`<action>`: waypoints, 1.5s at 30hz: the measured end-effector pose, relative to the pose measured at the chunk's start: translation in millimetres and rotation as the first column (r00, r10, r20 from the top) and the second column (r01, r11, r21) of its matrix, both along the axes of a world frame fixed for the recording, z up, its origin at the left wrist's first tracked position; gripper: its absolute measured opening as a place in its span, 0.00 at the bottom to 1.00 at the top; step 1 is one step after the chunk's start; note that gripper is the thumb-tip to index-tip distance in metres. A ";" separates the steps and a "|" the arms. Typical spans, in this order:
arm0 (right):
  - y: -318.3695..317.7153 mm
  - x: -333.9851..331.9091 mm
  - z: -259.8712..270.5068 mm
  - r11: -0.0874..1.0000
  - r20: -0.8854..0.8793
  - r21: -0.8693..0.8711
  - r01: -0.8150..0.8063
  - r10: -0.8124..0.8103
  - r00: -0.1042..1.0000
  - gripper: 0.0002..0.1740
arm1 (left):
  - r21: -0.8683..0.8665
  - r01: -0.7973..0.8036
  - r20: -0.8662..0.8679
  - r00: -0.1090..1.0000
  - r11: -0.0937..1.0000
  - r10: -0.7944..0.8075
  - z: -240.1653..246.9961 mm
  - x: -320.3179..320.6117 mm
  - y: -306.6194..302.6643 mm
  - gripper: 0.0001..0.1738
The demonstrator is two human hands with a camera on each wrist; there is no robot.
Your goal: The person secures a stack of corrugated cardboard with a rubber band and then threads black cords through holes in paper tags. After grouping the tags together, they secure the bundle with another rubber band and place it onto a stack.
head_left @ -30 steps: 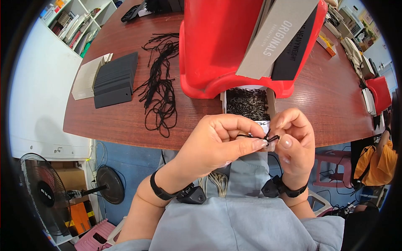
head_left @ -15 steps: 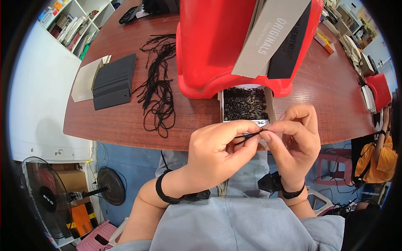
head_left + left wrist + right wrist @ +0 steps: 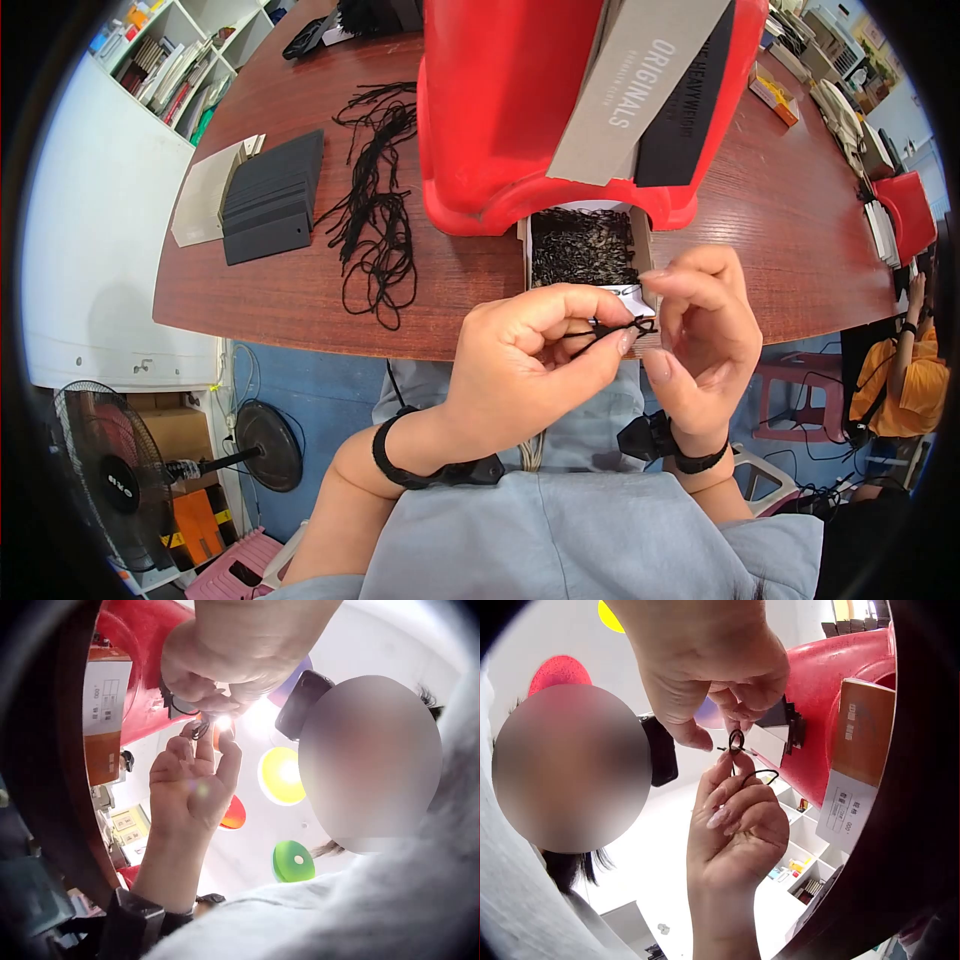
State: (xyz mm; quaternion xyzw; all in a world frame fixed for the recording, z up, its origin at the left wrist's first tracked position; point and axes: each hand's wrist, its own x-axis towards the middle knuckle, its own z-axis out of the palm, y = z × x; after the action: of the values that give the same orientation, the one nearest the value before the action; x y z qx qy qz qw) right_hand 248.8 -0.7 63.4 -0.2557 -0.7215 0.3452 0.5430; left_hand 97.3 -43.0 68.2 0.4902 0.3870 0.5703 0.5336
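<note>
In the head view my left hand (image 3: 525, 350) pinches a thin black cord (image 3: 645, 324) between thumb and forefinger, near the table's front edge. A small knotted loop (image 3: 736, 740) of the cord stands up past those fingertips in the right wrist view, and a longer loop hangs beside the fingers. My right hand (image 3: 715, 335) is just to the right, thumb and forefinger spread apart around the cord's end without gripping it. Beyond the hands, a small open box (image 3: 526, 245) holds a heap of tiny black pieces under the red stool's arch.
A red plastic stool (image 3: 490, 120) stands on the wooden table (image 3: 270, 300), with grey and black printed tags (image 3: 630, 95) on it. To the left lie a bundle of black cords (image 3: 380, 210) and stacks of black cards (image 3: 270, 200) and beige cards (image 3: 205, 200).
The right hand pinched the cord together with the left half a second ago; its thumb and forefinger have since parted from it. The left hand has kept its pinch, and the cord's looped end now shows.
</note>
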 end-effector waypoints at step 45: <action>5.6 2.9 1.6 0.945 -0.185 -0.247 -0.216 0.173 0.967 0.12 | -0.279 0.432 0.587 0.783 0.858 -0.203 5.1 -13.2 16.3 0.07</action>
State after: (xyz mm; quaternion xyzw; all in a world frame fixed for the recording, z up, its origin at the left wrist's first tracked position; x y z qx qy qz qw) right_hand 251.7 4.9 65.0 -0.2248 -0.6444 0.5101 0.5235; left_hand 84.1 -26.6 73.3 0.2500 0.2390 0.4924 0.7987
